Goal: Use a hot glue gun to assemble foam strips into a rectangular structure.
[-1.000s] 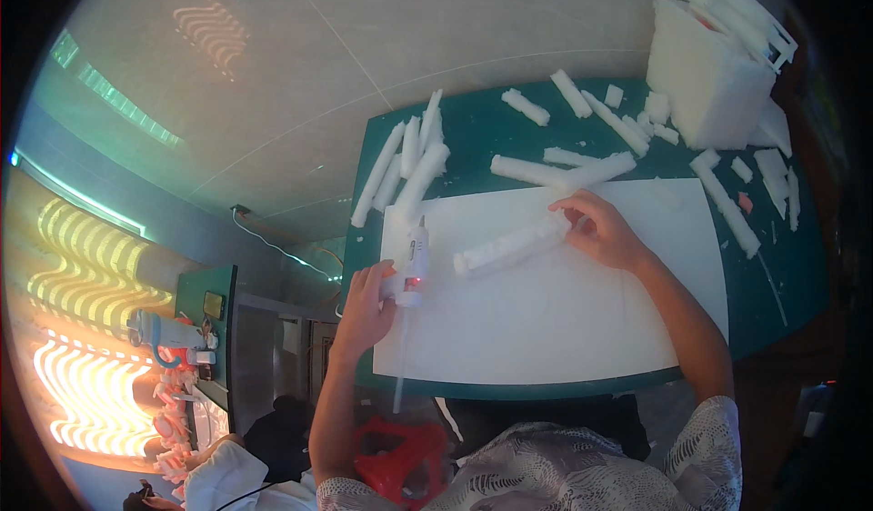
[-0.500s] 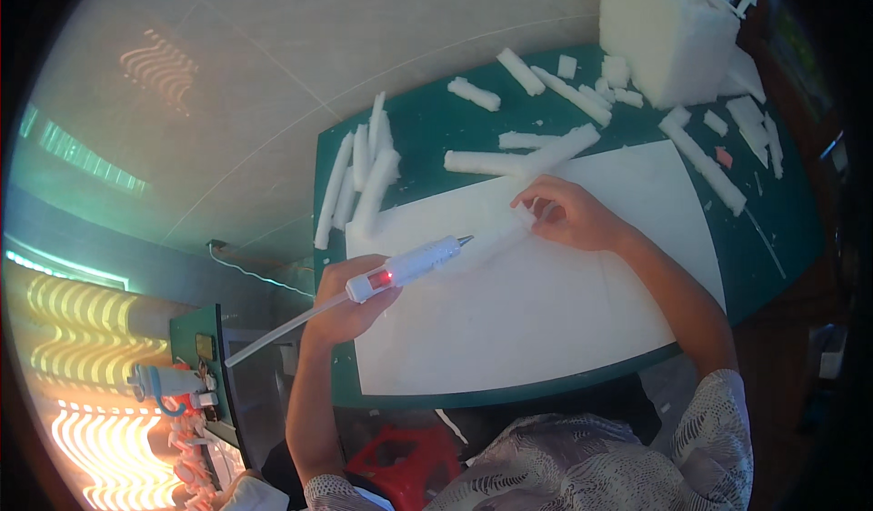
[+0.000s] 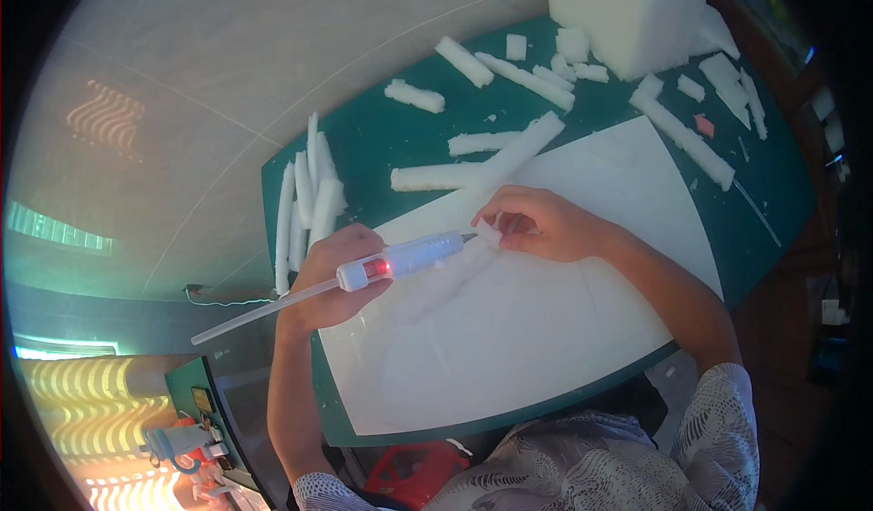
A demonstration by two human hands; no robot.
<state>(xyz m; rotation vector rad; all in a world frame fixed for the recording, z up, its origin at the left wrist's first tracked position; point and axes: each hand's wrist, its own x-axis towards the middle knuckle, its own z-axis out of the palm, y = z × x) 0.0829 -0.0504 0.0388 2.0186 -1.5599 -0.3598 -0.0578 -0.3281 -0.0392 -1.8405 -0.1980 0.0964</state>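
Observation:
My left hand (image 3: 341, 306) is wrapped round a white glue gun (image 3: 423, 255) with a small red light glowing on its body. A long translucent glue stick (image 3: 259, 318) sticks out of its back end. Between thumb and fingers, my right hand (image 3: 564, 229) pinches a small white foam piece (image 3: 488, 234). The gun's metal tip is at this piece's left edge; whether they touch I cannot tell. Both hands are over a large white sheet (image 3: 546, 329), where a faint whitish strip shows below the gun.
Several white foam strips (image 3: 436, 177) lie beyond the sheet on the green table (image 3: 364, 147), with more bunched at its left end (image 3: 300, 202). A big white foam block (image 3: 623, 20) stands at the far right. Beneath the near edge is a red stool (image 3: 418, 470).
The glue gun's tip and the foam piece in my right hand have come together from a gap apart. The whole view has turned and shifted somewhat.

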